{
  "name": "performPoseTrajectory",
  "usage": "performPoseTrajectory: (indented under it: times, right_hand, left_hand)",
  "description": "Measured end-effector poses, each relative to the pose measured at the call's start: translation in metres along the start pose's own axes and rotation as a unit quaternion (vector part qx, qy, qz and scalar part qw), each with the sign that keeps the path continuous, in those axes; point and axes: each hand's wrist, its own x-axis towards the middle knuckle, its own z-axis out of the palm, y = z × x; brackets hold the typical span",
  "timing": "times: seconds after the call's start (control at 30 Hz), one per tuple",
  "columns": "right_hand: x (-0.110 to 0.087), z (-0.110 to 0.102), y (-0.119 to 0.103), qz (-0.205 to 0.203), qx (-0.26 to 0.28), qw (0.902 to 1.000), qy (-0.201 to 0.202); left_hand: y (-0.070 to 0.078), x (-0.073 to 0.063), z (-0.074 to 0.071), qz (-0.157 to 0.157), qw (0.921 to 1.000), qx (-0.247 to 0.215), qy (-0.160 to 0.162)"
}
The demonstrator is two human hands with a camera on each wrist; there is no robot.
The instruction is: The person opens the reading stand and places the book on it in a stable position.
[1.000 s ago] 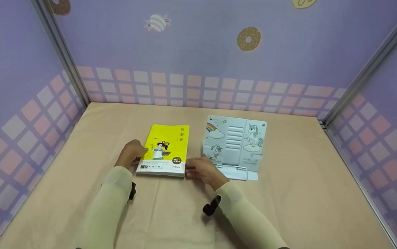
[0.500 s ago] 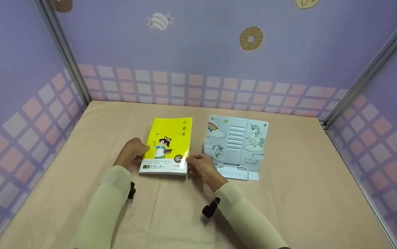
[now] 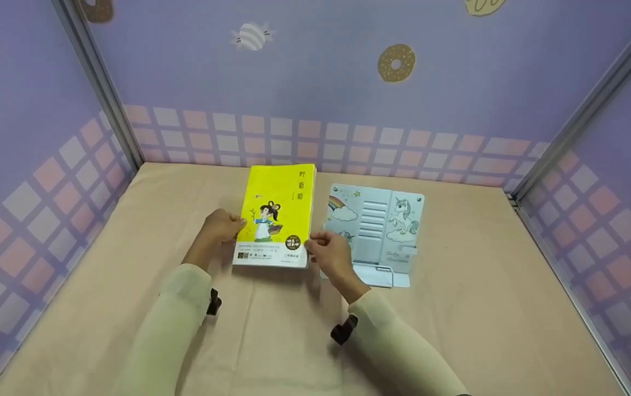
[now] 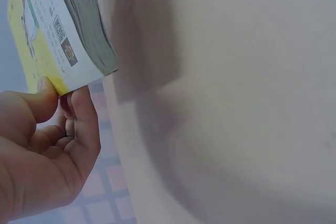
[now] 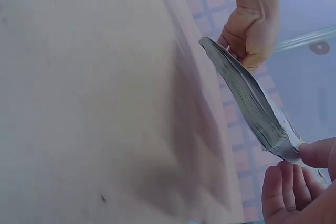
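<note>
A yellow paperback book (image 3: 277, 214) with a white lower band is held up off the table, its far end tilted upward. My left hand (image 3: 222, 226) grips its left edge, thumb on the cover and fingers beneath, as the left wrist view shows the book (image 4: 79, 51) above its shadow. At the right edge, near the lower corner, my right hand (image 3: 333, 256) pinches the book between thumb and fingers; the right wrist view shows its page edges (image 5: 244, 95). Just right of that hand stands a pale blue book stand (image 3: 373, 225) with unicorn drawings, partly covered by the hand.
A peach cloth (image 3: 475, 308) covers the table. Purple wall panels (image 3: 315, 66) with a pink and white check border enclose the back and both sides, joined by metal posts (image 3: 101, 82) at the corners.
Both hands have raised the book off the table, moving it slightly right and away from me, with its far end tipping up. The book stand has stayed in place.
</note>
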Motion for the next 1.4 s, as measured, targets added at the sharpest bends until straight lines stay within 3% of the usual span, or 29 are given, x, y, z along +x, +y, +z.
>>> performPoseTrajectory:
  times: [0.2, 0.47, 0.87, 1.4]
  right_hand:
    - [0.004, -0.022, -0.009, -0.051, -0.03, 0.9979, 0.027]
    - [0.009, -0.053, -0.019, -0.1, -0.094, 0.9871, 0.083]
    - [0.019, -0.102, -0.022, -0.096, -0.098, 0.9846, 0.108]
    - [0.023, -0.16, -0.009, -0.094, -0.104, 0.977, 0.161]
  left_hand:
    - [0.021, -0.01, 0.01, 0.054, 0.9949, -0.077, 0.035]
    - [0.048, -0.023, 0.022, 0.115, 0.987, -0.095, 0.059]
    - [0.088, -0.042, 0.044, 0.197, 0.9686, -0.131, 0.076]
    - [0.133, -0.049, 0.092, 0.275, 0.9455, -0.148, 0.092]
